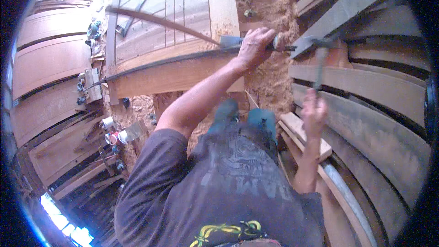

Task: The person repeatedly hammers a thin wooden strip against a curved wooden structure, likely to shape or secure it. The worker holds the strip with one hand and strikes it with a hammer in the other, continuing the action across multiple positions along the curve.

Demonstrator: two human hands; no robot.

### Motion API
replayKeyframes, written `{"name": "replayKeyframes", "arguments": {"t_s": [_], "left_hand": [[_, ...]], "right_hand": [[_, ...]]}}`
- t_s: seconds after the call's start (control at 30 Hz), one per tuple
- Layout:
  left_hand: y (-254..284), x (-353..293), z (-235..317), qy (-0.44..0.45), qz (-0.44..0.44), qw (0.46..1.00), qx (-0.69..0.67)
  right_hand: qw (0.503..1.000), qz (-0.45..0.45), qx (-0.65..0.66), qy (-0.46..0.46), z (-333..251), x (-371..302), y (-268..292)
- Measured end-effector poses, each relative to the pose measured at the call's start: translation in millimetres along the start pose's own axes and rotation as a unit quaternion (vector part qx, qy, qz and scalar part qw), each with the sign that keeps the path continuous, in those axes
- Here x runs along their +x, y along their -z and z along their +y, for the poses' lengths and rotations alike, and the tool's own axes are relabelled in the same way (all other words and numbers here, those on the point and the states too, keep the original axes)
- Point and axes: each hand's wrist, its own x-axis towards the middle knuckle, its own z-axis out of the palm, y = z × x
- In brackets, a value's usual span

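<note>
Hammer [321,66] right of the panelled door [192,16], right fingers [315,108] wrapped round the handle [319,81].
Sawdusty floor [270,7] surrounds it; left fingers [264,35] curl over the long clamp [169,61] at its right end, partly hiding it; hammer head [320,43] blurred.

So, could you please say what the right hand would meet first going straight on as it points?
With the hammer leading, the right hand would probably first meet the slanted grey wooden plank, though depth is unclear.

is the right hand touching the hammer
Touching: the head view shows the right hand closed around the lower part of the hammer, its handle rising from the fist.
</note>
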Motion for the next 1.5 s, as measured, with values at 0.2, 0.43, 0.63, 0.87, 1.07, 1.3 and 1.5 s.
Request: {"name": "replayKeyframes", "arguments": {"t_s": [0.2, 0.43, 0.63, 0.87, 1.07, 1.3, 1.5], "left_hand": [[-2, 13, -1, -0.033, 0.007, 0.999, -0.009], [23, -11, 1, -0.067, 0.014, 0.997, -0.039], [157, -45, 44, -0.027, 0.221, 0.963, -0.154], [273, -20, 39, 0.076, 0.323, 0.936, -0.117], [189, 1, 99, -0.032, 0.150, 0.982, -0.110], [93, -87, 175, -0.112, -0.105, 0.976, -0.155], [216, -157, 126, -0.033, 0.211, 0.929, -0.303]], "right_hand": [[0.973, 0.112, 0.125, 0.159, 12, -15, -47], [0.989, 0.055, 0.132, -0.028, -14, -10, 20], [0.957, 0.143, 0.241, -0.078, 28, 2, 40], [0.961, 0.043, 0.248, -0.118, 33, -15, -2], [0.983, 0.009, 0.166, -0.071, 25, -18, -4], [0.977, -0.020, 0.211, 0.031, 67, -5, -16], [0.993, -0.044, -0.040, 0.106, 76, -21, -38]]}}
